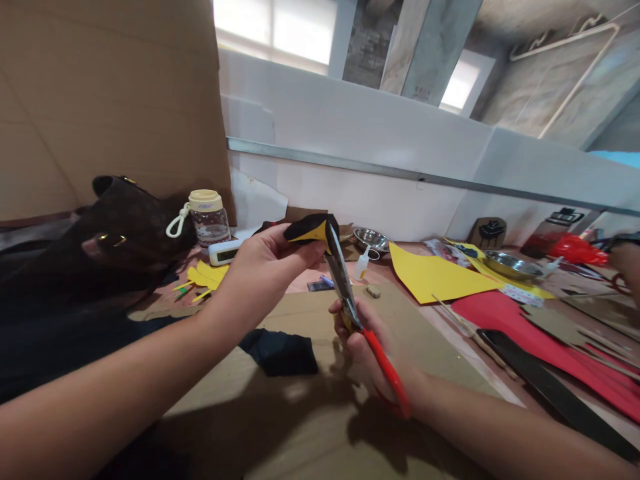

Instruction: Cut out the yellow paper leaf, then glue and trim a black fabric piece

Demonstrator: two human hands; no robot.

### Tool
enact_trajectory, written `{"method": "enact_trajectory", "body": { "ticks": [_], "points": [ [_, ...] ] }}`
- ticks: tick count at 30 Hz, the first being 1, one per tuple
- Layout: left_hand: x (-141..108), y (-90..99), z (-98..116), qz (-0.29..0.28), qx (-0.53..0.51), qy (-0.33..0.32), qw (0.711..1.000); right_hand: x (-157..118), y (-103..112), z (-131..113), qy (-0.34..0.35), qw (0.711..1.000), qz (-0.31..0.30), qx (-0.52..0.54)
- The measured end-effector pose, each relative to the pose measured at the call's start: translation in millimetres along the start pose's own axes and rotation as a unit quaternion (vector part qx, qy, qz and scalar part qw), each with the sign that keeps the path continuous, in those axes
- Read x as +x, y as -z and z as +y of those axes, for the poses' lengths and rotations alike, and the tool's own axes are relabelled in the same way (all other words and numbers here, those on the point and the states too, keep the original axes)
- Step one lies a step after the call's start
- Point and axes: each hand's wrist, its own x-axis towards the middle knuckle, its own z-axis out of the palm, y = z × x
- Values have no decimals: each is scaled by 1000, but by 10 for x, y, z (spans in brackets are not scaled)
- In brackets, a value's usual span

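In the head view, my left hand pinches a small black and yellow piece above the table; whether it is cloth or paper I cannot tell. My right hand grips a pair of scissors with red handles and metal blades. The blades point up and away, and their tips reach the right end of the black and yellow piece. Below my hands a black scrap lies on the brown cardboard sheet.
To the left are a black bag, a clear bottle with a cream lid and yellow cut-outs. Behind my hands stand a small glue bottle and a metal bowl. Yellow sheets and red sheets lie right. Another person's hand shows at the right edge.
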Motion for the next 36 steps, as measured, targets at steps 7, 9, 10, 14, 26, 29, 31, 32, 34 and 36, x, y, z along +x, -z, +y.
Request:
{"method": "enact_trajectory", "body": {
  "ticks": [7, 9, 10, 14, 26, 29, 31, 32, 34, 36],
  "points": [
    [9, 4, 25, -2, 8, -6, 1000, -1, -3, 19, 2, 1000, 3, 2],
    [7, 4, 30, -2, 16, -8, 1000, 3, -5, 26, 1, 1000, 4, 3],
    [5, 6, 34, -4, 20, -10, 1000, 5, -6, 27, 1, 1000, 4, 4],
    [-5, 31, 50, -9, 38, -15, 999, 7, -4, 23, -2, 1000, 6, 3],
    [80, 139, 111, -14, 78, 60, 995, -2, -1, 58, -5, 1000, 11, -1],
    [70, 134, 140, -11, 83, 69, 994, -4, -1, 45, -3, 1000, 9, -3],
    [58, 110, 170, -17, 64, 62, 996, -2, -3, 39, 1, 1000, 11, -2],
    [52, 97, 187, -25, 61, 55, 996, -1, -4, 35, 0, 1000, 11, -3],
    [39, 75, 217, -44, 81, 33, 995, 3, -6, 26, -6, 1000, 10, -6],
    [26, 66, 238, -52, 122, 3, 991, 5, -4, 19, -9, 1000, 8, -7]
  ]
}}
